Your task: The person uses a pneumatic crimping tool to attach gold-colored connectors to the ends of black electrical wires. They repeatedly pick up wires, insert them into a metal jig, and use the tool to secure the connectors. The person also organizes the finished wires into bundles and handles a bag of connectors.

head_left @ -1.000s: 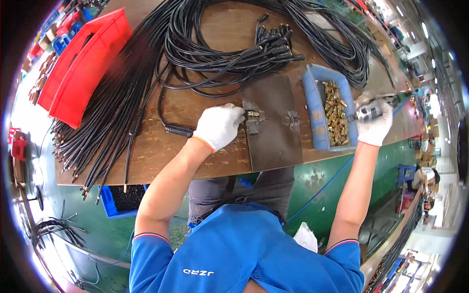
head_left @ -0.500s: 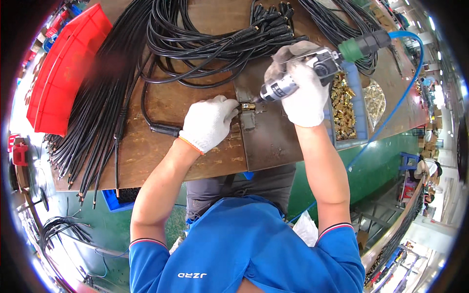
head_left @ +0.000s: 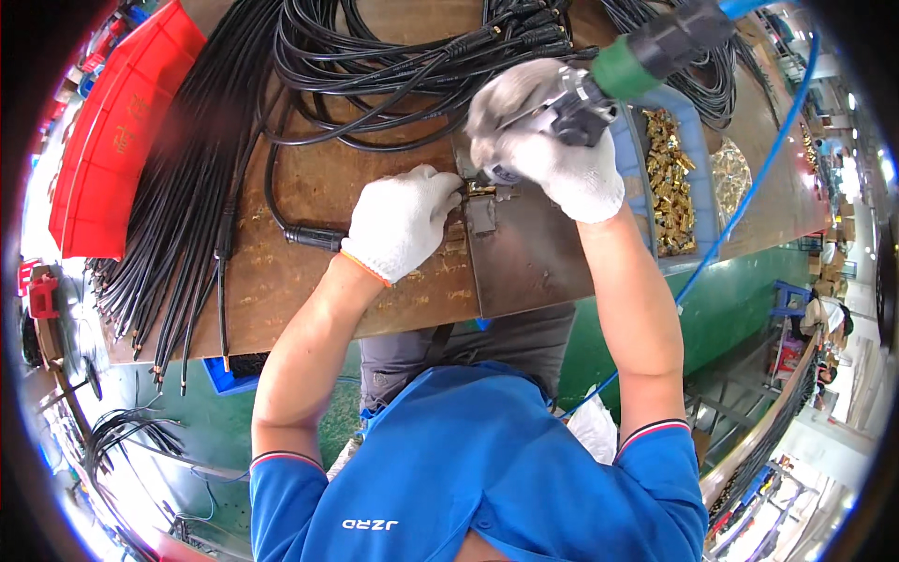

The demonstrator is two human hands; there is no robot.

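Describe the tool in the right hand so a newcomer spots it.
Over the brown table, find the gloved right hand. It grips a handheld tool; its green collar and trailing blue hose set it apart from the black cables beyond.

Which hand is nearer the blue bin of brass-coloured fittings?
Right: the right hand, gripping an air tool, is just left of the blue bin; the left hand is farther left, beside the dark plate.
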